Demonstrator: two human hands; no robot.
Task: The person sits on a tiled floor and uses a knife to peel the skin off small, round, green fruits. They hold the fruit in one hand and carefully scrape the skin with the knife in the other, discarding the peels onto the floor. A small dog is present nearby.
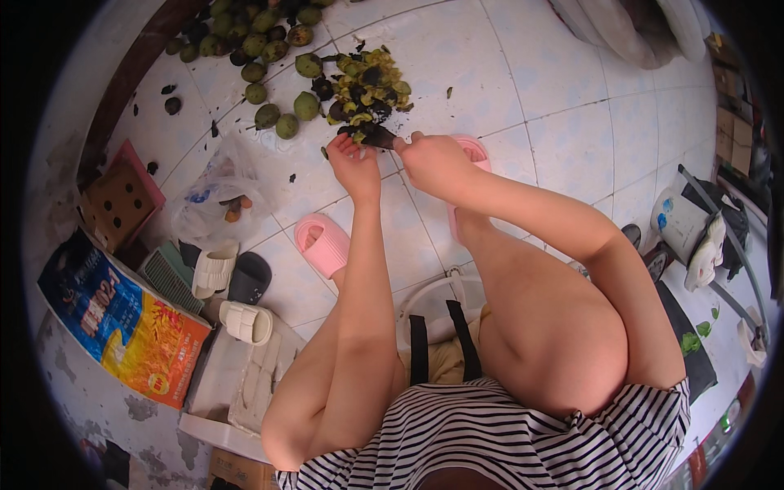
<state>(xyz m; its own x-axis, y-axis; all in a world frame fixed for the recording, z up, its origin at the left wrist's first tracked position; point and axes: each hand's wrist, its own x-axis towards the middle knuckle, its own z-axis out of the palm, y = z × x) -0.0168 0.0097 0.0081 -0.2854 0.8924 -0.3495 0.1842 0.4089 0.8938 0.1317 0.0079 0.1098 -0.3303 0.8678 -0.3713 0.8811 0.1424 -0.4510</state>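
Note:
My right hand (436,164) grips a knife, whose dark broad blade (381,136) points left. Just left of it, my left hand (356,164) has its fingers curled close to the blade tip, beside dark and yellow-green scraps. Whether it pinches a piece there I cannot tell. Right beyond both hands lies a heap of cut green-yellow and blackened husk pieces (370,82) on the tiled floor. Several whole green fruits, looking like walnuts in their husks (305,106), lie to the left of the heap, and more (254,43) spread towards the far wall.
A clear plastic bag (214,196) with brownish items stands on the left. Near it are cream slippers (214,269), a dark slipper (250,275), a cardboard box (119,202) and a printed sack (125,324). My feet wear pink slippers (321,245). A white bucket (677,223) stands right.

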